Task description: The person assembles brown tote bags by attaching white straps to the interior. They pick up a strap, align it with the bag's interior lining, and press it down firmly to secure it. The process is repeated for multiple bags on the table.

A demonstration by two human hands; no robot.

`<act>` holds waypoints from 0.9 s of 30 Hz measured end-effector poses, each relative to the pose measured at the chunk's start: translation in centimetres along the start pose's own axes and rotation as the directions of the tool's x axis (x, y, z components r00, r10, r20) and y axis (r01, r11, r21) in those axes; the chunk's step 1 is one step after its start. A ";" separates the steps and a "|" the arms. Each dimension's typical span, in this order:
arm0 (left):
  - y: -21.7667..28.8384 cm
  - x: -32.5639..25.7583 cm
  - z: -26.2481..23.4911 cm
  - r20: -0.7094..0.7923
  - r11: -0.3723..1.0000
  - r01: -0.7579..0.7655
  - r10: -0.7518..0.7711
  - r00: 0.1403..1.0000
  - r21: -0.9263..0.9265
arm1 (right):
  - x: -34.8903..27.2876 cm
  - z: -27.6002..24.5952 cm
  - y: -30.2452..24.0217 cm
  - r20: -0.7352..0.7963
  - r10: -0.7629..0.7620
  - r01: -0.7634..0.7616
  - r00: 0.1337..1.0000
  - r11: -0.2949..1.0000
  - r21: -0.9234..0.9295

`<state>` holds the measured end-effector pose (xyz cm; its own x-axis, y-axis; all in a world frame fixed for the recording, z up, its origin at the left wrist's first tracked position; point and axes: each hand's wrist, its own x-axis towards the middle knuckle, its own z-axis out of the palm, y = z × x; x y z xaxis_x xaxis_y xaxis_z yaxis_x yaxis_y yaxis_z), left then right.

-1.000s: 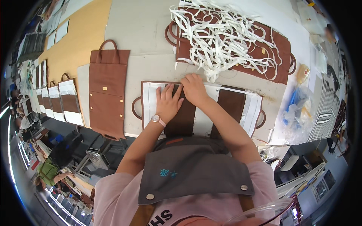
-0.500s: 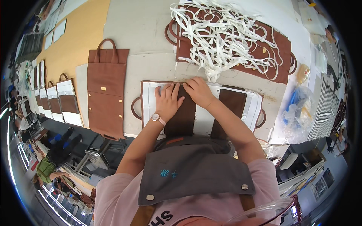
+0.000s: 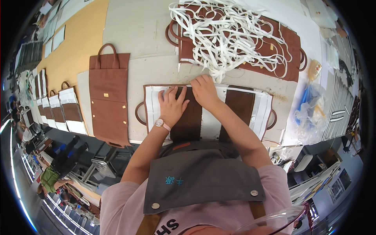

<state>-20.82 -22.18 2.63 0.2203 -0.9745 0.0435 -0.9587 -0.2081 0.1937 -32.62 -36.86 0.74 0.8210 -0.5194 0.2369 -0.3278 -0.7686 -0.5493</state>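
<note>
An unassembled bag piece (image 3: pixel 187 117) lies flat before me, brown fabric with white lining bands, a brown rim and a rolled handle at each end. My left hand (image 3: pixel 172 105) rests on its left half, palm down with fingers spread toward the far edge. Close beside it, my right hand (image 3: pixel 205 93) is bent over that far edge, its fingers closed together and pressed down. What lies under those fingertips is hidden. A narrow white strip runs along the far edge on both sides of my hands.
Beyond the bag piece, a tangle of white tape (image 3: pixel 227 37) covers another brown bag piece (image 3: pixel 288 58). A finished-looking brown bag panel (image 3: pixel 109 84) lies to the left, with several smaller pieces farther left. Right are a plastic bag (image 3: pixel 311 113) and stacked grey strips (image 3: pixel 336 105).
My right hand stays at the far edge, its fingers slightly more upright and drawn in. The left hand holds its place on the fabric. The whole view has shifted slightly.
</note>
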 end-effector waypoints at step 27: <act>-0.4 0.0 0.0 -0.009 1.000 -0.013 0.013 1.000 -0.019 | -0.6 -0.7 0.6 0.125 -0.266 0.273 0.956 0.961 -0.043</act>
<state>-20.47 -22.11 2.58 0.2098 -0.9762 0.0545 -0.9580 -0.1940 0.2112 -33.62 -37.29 0.84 0.9303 -0.2454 0.2726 -0.1107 -0.8965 -0.4290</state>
